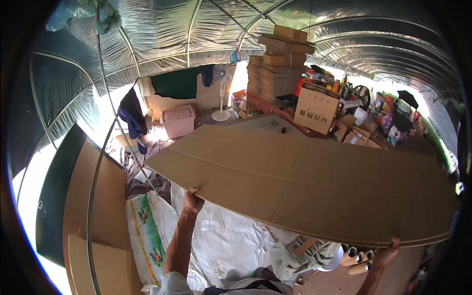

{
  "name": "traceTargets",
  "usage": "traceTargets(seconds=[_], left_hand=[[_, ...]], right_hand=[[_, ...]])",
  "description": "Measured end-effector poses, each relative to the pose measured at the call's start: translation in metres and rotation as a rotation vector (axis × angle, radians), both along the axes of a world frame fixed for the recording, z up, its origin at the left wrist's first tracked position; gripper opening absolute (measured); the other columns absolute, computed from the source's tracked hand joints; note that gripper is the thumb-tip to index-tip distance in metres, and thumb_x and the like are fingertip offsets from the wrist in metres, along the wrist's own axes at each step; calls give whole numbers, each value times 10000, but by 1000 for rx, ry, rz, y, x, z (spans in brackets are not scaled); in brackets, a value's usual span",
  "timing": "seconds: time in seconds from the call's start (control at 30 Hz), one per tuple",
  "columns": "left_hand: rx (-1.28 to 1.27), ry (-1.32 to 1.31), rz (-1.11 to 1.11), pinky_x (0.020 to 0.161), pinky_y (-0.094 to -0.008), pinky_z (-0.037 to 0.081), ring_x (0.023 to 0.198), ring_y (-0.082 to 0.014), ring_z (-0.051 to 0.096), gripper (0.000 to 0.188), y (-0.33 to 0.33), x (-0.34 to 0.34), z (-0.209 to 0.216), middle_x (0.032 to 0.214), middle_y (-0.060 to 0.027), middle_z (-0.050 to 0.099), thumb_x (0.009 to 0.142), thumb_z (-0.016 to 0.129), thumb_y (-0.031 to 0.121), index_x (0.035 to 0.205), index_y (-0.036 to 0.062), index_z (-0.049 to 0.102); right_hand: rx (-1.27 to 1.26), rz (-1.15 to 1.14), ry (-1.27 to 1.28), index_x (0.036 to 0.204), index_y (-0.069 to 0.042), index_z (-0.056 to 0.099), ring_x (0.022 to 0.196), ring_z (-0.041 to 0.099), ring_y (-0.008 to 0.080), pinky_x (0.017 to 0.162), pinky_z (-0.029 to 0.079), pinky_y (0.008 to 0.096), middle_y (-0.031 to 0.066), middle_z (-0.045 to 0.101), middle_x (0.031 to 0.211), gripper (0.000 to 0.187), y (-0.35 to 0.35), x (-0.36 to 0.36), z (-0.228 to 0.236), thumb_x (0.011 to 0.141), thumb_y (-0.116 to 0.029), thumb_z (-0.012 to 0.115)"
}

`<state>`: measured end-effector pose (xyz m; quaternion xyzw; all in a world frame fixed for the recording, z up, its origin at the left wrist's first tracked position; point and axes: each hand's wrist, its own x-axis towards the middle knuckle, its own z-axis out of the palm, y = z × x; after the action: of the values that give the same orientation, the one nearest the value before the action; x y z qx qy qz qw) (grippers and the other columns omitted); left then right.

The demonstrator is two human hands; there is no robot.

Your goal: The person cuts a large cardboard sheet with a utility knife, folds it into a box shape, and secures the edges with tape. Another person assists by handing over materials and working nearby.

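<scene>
A large flat sheet of brown cardboard [300,182] with straight crease lines stretches across the middle and right of the view. My left hand [193,200] is closed on its near edge toward the left, the thumb on top and the other fingers out of sight beneath. Farther right along that same edge, my right hand [388,252] grips the board, with a fingertip showing over the rim. The sheet is held up in front of me, and its far side reaches over a grey tabletop [268,124].
Stacks of folded cardboard [282,69] and a printed carton [317,110] stand beyond the sheet. A pink storage bin [178,122] and a standing fan [221,98] are at the back. White sheeting [228,241] covers the ground before me. A metal pole [91,216] rises at left; cardboard tubes [360,268] lie near right.
</scene>
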<state>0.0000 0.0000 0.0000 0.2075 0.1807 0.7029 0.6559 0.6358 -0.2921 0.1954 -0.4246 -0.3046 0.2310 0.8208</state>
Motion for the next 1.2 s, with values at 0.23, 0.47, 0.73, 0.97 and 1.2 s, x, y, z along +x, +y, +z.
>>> traceTargets(seconds=[0.23, 0.47, 0.73, 0.97, 1.2], left_hand=[[35, 28, -67, 1049, -406, 439, 1164, -249, 576, 441, 194, -43, 16, 1198, -56, 631, 740, 699, 131, 1164, 54, 604], [167, 153, -136, 1016, -414, 475, 1132, -239, 599, 462, 386, -87, 77, 1186, -52, 644, 723, 711, 82, 1174, 62, 612], [80, 292, -89, 1030, -412, 459, 1115, -239, 605, 359, 518, -202, 65, 1149, -65, 661, 790, 639, 68, 1148, 45, 630], [-140, 324, -131, 874, -397, 555, 1012, -253, 663, 311, 674, -275, 13, 1077, -70, 687, 818, 595, 94, 1123, 45, 634], [-325, 335, -234, 790, -368, 586, 895, -234, 679, 332, 839, -247, -97, 1049, -80, 673, 800, 593, 104, 1124, 32, 600]], right_hand=[[41, -162, 62, 1083, 23, 633, 1013, 614, 190, 915, 477, 351, 75, 648, 1048, 318, 148, -57, -14, 854, -180, 548], [168, -80, 128, 1094, -10, 624, 1023, 583, 181, 918, 454, 328, 52, 620, 1076, 292, 327, -97, -85, 836, -134, 570], [70, -287, 322, 1029, -84, 584, 940, 560, 150, 867, 455, 331, 12, 584, 1001, 230, 512, -184, -176, 801, -60, 601], [-108, -391, 363, 994, -86, 546, 908, 523, 129, 857, 435, 301, 11, 549, 963, 219, 626, -284, -205, 783, -57, 598], [-577, -689, -536, 813, -119, 536, 608, 395, 68, 525, 308, 266, -63, 471, 749, 68, 709, -347, -334, 784, -87, 589]])
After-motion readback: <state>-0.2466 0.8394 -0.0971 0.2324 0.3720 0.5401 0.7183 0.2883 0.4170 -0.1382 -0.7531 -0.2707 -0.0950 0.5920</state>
